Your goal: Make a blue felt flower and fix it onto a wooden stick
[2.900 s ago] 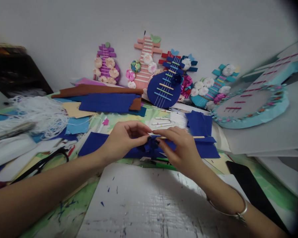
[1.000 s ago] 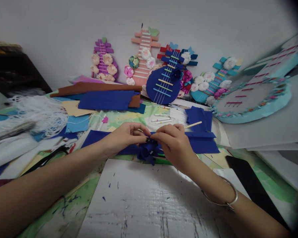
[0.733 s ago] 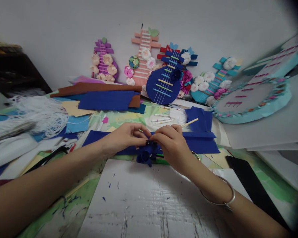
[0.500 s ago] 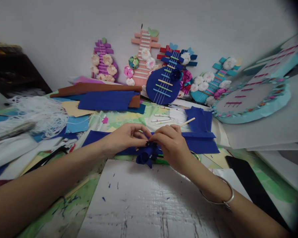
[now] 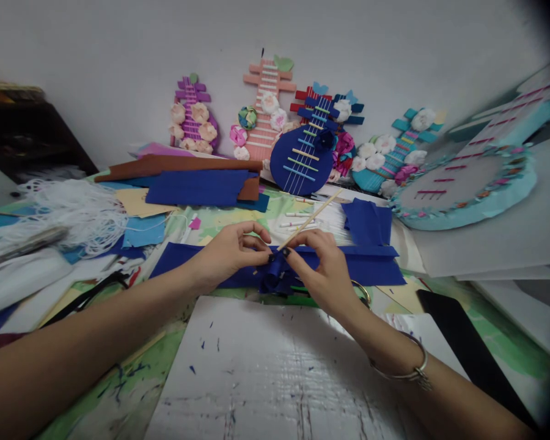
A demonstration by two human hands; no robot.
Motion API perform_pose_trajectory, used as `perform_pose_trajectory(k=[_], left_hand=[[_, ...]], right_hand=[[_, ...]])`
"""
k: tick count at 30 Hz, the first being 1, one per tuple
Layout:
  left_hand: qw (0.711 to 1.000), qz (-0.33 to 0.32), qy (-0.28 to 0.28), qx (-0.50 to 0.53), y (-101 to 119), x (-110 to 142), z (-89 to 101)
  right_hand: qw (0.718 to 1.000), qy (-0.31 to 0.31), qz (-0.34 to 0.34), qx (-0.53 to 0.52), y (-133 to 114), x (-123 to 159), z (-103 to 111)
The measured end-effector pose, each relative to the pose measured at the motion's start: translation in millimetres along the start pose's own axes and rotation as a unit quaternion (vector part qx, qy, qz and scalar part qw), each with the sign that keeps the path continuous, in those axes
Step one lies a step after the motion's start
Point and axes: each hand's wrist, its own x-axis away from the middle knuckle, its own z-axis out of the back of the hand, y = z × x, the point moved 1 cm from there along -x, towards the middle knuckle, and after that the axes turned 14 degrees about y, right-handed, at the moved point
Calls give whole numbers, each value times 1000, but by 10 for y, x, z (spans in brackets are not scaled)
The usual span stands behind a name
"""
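Note:
Both hands meet above the far edge of a white board (image 5: 256, 373). Between them is a curled piece of dark blue crepe paper (image 5: 272, 278), shaped like a small flower. My left hand (image 5: 231, 250) pinches its upper edge with thumb and fingertips. My right hand (image 5: 323, 266) is closed at its other side, thumb and index finger pressed to the paper beside a thin wooden stick (image 5: 316, 215). The stick slants up to the right from the paper. Behind the hands lies a long blue paper strip (image 5: 371, 269). Scissors (image 5: 363, 293) lie partly hidden under my right wrist.
Decorated lute models lean on the wall, among them a blue one (image 5: 297, 162). White cord (image 5: 77, 214) is heaped at the left. Folded blue paper (image 5: 195, 186) and cotton swabs (image 5: 297, 223) lie behind. A black slab (image 5: 462, 342) lies right of the board.
The stick has swung to a steeper slant, and more of it shows. My right fingers have shifted and opened out slightly. The blue paper has turned between the hands.

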Motion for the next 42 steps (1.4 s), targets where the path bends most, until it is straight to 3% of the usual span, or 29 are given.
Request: perform_pose_trajectory(k=[6,12,16,20,26,34,42], left_hand=[[1000,-1,5,-5,-5,15,-28],[1000,-15,-10,-12,-6,18,-32],[1000,-15,-1,-11,-11,3,-18],[1000,-7,-7,28,-31,-13,-3],[996,20,11,87,-83,-33,19],[991,47,-16,128,-108,-34,19],[987,68,-9,142,-92,-3,-2]], right_hand=[[985,-78,-114,-101,69,10,-94],[929,-137,-240,-248,97,19,-125],[886,-141,-288,-334,98,20,-116],[866,-120,-312,-371,116,17,-111],[873,-92,-326,-351,154,15,-110],[873,-90,-319,-358,195,30,-115],[882,-84,-311,-345,218,33,-120]])
